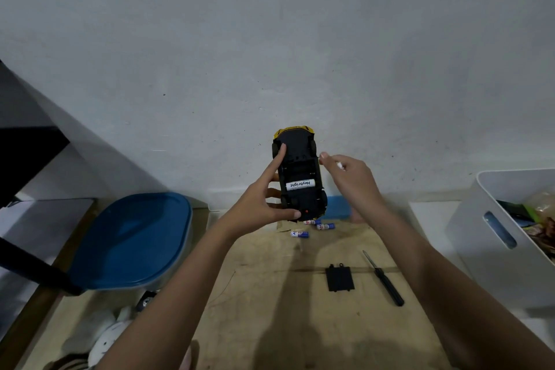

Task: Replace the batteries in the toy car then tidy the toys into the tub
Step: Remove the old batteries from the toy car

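My left hand [264, 198] holds a yellow toy car [300, 171] upside down above the floor, its black underside facing me. The battery compartment lies uncovered, with one white battery [299, 184] seated in it. My right hand [350, 177] hovers just right of the car, pinching a white battery [340, 165] between its fingers. Three blue-and-white batteries [312, 227] lie on the wooden floor beneath the car. The black battery cover [340, 278] and a black screwdriver [384, 279] rest on the floor nearer to me.
A tub with a blue lid [132, 237] stands at the left. A white bin [507, 237] holding mixed items is at the right. Plush toys [102, 339] lie at lower left near a small toy [146, 300]. A pale wall [270, 39] fills the background.
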`<action>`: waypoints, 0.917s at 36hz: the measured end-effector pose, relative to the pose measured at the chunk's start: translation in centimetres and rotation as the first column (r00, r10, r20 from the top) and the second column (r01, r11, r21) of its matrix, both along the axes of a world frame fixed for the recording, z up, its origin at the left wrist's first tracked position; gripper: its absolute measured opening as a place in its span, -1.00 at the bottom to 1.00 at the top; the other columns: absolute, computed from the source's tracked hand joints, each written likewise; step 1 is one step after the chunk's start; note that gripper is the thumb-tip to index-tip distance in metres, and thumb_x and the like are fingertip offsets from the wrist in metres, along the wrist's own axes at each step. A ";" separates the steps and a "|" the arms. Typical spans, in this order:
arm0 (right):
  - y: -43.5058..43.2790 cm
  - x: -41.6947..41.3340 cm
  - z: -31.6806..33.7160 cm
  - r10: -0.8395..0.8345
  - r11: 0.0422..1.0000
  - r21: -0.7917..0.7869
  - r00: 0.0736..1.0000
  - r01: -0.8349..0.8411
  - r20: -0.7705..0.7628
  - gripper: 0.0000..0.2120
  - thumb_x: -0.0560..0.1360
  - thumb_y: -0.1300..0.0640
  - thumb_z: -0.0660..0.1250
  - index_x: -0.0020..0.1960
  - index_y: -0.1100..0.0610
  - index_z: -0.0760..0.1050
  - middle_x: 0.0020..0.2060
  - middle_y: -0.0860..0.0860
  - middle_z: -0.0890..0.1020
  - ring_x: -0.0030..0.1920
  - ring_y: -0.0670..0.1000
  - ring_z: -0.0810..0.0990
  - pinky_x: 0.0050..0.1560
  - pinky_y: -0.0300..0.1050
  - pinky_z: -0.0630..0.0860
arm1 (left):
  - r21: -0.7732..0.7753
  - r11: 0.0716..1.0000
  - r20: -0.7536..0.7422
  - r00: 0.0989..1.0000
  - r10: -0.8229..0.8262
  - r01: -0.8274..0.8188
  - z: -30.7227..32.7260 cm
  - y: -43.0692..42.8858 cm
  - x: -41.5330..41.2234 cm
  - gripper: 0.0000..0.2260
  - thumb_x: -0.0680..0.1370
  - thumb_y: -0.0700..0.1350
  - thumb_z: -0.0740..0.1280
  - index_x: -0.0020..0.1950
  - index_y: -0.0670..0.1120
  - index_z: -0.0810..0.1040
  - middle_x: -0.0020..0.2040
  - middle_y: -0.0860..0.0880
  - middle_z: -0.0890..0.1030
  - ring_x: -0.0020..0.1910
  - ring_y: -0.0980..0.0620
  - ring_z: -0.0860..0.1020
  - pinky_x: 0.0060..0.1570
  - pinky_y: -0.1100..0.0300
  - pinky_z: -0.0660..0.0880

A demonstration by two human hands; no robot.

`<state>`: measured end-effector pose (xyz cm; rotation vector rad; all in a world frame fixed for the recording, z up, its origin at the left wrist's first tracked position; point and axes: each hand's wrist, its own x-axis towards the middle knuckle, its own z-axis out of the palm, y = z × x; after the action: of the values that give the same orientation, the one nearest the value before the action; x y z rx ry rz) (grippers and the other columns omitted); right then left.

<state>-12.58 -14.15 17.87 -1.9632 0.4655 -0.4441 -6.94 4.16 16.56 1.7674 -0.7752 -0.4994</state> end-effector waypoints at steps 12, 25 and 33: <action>1.2 0.2 -0.6 0.071 0.997 -0.046 0.996 -0.069 0.057 -0.57 0.60 -0.05 0.10 -0.42 0.03 0.36 -0.50 0.01 0.37 -0.46 -0.08 0.35 -0.37 -0.20 0.29 | 0.034 0.999 0.002 1.000 -0.030 0.029 0.0 0.0 0.2 -0.03 0.42 -0.27 0.47 0.47 0.34 -0.11 0.25 0.09 0.41 0.13 0.05 0.55 0.06 0.10 0.58; 1.9 -0.1 -0.7 0.182 0.974 0.121 0.979 -0.192 0.088 -0.67 0.60 -0.05 0.09 -0.18 0.05 0.52 -0.50 -0.18 0.51 -0.45 -0.30 0.46 -0.37 -0.47 0.36 | 0.014 0.999 0.111 0.993 0.036 -0.038 0.8 -1.4 -0.7 -0.16 0.54 -0.13 0.34 0.44 0.31 -0.28 0.18 0.25 0.50 0.12 0.23 0.55 0.13 0.30 0.49; 1.6 0.0 -0.7 0.165 0.981 0.087 0.981 -0.174 0.099 -0.66 0.57 -0.10 0.16 -0.23 0.10 0.48 -0.39 0.13 0.41 -0.35 -0.01 0.39 -0.25 -0.13 0.37 | -0.035 0.992 0.172 0.977 0.126 -0.121 0.5 -2.5 -1.6 -0.17 0.54 -0.12 0.34 0.49 0.24 -0.24 0.18 0.14 0.52 0.08 0.28 0.54 -0.01 0.43 0.48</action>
<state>-12.55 -12.60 17.14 -1.8637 0.2537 -0.3935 -8.53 1.67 17.01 1.8402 -0.7828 -0.2538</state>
